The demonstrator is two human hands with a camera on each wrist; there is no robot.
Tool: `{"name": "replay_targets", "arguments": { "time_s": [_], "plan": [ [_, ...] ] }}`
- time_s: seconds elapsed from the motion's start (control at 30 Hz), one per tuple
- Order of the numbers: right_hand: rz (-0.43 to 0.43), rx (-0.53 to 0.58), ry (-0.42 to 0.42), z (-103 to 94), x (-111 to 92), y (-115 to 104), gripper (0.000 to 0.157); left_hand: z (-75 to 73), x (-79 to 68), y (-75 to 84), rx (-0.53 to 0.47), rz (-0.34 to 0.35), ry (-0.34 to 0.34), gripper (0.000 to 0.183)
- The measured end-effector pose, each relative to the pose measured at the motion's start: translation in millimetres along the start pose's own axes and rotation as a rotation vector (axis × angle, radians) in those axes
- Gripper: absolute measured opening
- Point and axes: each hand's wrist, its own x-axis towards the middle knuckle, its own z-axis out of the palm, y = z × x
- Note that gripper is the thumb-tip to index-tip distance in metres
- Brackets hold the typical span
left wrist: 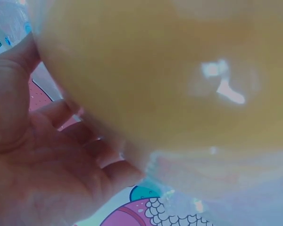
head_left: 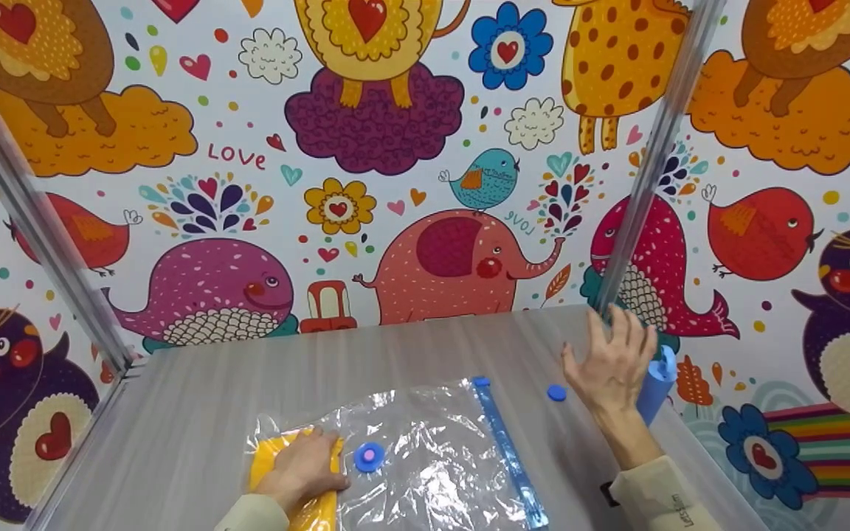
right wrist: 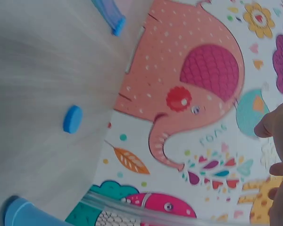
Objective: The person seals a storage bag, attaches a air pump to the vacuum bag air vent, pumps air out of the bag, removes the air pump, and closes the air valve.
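Observation:
A clear plastic vacuum storage bag (head_left: pixel 425 420) lies flat on the table, with a folded yellow item (head_left: pixel 266 453) inside its left end. My left hand (head_left: pixel 303 466) rests on that yellow part through the plastic, its thumb beside the round blue valve (head_left: pixel 369 457). In the left wrist view, the fingertips of the left hand (left wrist: pixel 42 155) touch the edge of the bagged yellow item (left wrist: pixel 155 70). Raised over the table's right side, my right hand (head_left: pixel 609 361) holds nothing, fingers spread. Near it are a small round blue cap (head_left: pixel 556 392) and an upright blue cylinder (head_left: pixel 657 391), partly behind the hand.
A blue zip strip (head_left: pixel 508 453) with a slider (head_left: pixel 481 381) edges the bag's right side. The grey table (head_left: pixel 196 391) is bounded by printed walls with metal posts (head_left: pixel 635 199) at the corners. A small dark object (head_left: pixel 608 494) lies by the right sleeve.

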Motion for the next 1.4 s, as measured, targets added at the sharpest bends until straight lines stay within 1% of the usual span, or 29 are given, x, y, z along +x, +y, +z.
{"name": "replay_targets", "arguments": {
  "time_s": [0.07, 0.17, 0.3, 0.53, 0.6, 0.7, 0.83, 0.93, 1.03, 1.13, 1.3, 1.4],
  "plan": [
    [0.036, -0.004, 0.037, -2.1, 4.8, 5.6, 0.066, -0.2, 0.4, -0.2, 0.003, 0.001, 0.004, 0.085],
    [0.095, -0.007, 0.073, -6.4, 9.1, 14.8, 0.066, -0.6, 0.6, 0.4, -0.013, -0.011, -0.01, 0.086],
    [0.168, -0.015, 0.099, -13.0, 9.9, 27.3, 0.067, -0.2, 0.5, 0.9, -0.023, -0.024, -0.027, 0.087],
    [0.344, -0.001, 0.151, -20.5, 4.3, 50.2, 0.08, -0.6, 0.4, 0.8, -0.015, -0.024, -0.025, 0.087],
    [0.404, 0.022, 0.149, -21.8, 0.5, 56.0, 0.085, -0.8, 0.6, 0.5, -0.011, -0.024, -0.023, 0.086],
    [0.508, 0.07, 0.123, -23.2, -6.8, 62.6, 0.093, -1.3, 0.5, -0.1, -0.009, -0.015, -0.018, 0.085],
    [0.691, 0.173, 0.068, -22.7, -18.6, 67.3, 0.107, -1.2, 0.4, -0.9, -0.011, -0.003, -0.017, 0.084],
    [0.809, 0.242, 0.031, -18.5, -28.7, 69.0, 0.113, -1.3, 0.0, -0.6, -0.006, 0.003, -0.007, 0.084],
    [0.886, 0.294, 0.006, -11.6, -39.9, 70.5, 0.113, -1.2, -0.5, -0.4, -0.006, 0.002, -0.004, 0.085],
    [0.931, 0.328, -0.008, -5.1, -49.0, 73.1, 0.109, -0.9, -1.0, -0.3, -0.015, -0.005, -0.011, 0.085],
    [0.985, 0.368, -0.03, 4.4, -56.8, 77.6, 0.1, -1.4, -1.6, 0.6, -0.032, -0.011, -0.019, 0.086],
    [1.006, 0.391, -0.031, 9.3, -59.9, 80.2, 0.09, -2.1, -1.5, 1.8, -0.036, -0.013, -0.02, 0.086]
  ]
}}
